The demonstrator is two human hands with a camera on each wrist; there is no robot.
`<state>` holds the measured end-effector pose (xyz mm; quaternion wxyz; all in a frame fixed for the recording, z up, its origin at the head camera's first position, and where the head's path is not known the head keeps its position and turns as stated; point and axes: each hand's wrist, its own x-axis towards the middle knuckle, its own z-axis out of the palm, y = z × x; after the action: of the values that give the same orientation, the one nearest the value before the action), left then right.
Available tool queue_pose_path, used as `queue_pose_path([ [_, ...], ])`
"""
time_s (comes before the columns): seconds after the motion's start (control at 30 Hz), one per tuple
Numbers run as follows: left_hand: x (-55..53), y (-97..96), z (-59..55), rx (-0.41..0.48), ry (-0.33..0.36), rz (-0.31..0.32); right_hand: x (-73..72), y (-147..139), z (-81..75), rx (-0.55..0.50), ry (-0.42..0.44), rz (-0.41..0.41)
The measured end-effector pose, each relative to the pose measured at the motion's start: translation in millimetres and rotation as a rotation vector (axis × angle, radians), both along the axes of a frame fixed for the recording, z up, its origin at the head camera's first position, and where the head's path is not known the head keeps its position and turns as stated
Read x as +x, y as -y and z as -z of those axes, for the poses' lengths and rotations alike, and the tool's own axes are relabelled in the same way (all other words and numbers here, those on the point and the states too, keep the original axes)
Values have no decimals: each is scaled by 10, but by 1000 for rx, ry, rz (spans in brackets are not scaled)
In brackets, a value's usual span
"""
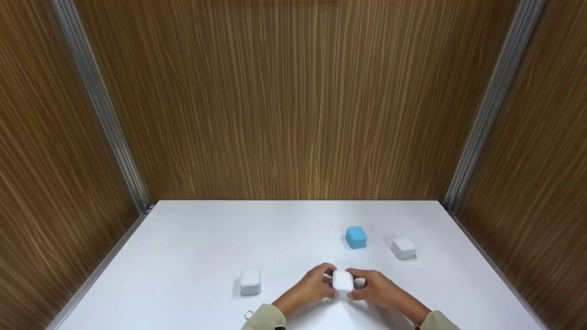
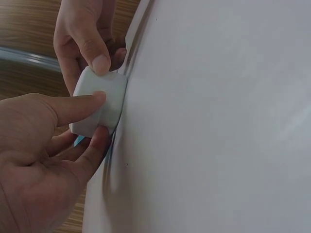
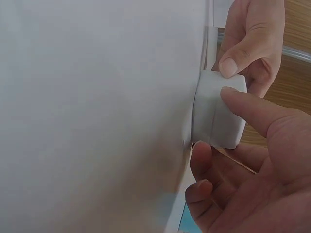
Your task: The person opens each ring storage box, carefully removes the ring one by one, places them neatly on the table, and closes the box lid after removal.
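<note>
A small white box (image 1: 343, 282) with rounded edges sits on the table between my two hands. My left hand (image 1: 315, 285) pinches its left side, and my right hand (image 1: 375, 289) grips it from the right. In the left wrist view, both thumbs press the near face of the white box (image 2: 112, 92), while the other fingers go partly behind it. A thin seam runs across that face of the white box (image 3: 214, 114) in the right wrist view. White bits show behind the fingers on either side; what they are I cannot tell.
On the white table (image 1: 192, 247), another white box (image 1: 250, 281) stands to the left. A blue box (image 1: 356, 237) and a third white box (image 1: 403, 248) are farther back, to the right. A small ring (image 1: 249, 315) lies near my left sleeve. Wood-grain panels (image 1: 293, 101) enclose the table.
</note>
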<state>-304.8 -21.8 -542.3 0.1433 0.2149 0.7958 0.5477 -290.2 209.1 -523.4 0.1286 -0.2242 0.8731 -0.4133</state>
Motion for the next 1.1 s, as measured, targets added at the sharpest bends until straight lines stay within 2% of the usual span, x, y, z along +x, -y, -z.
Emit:
queue_pose_path([
  [0.23,-12,159,4,-4,7,-31,-82,173,-5,29,2,-5],
  [0.4,-27,261,17,4,-17,-48,-145,292,-5,49,14,-4],
  [0.73,4,473,36,17,-42,-94,-254,492,26,35,-29,-86],
  [0.83,19,509,34,29,-63,-98,-274,532,23,37,-25,-92],
  [1.1,31,630,7,-1,-51,-128,-331,671,8,51,-16,-108],
])
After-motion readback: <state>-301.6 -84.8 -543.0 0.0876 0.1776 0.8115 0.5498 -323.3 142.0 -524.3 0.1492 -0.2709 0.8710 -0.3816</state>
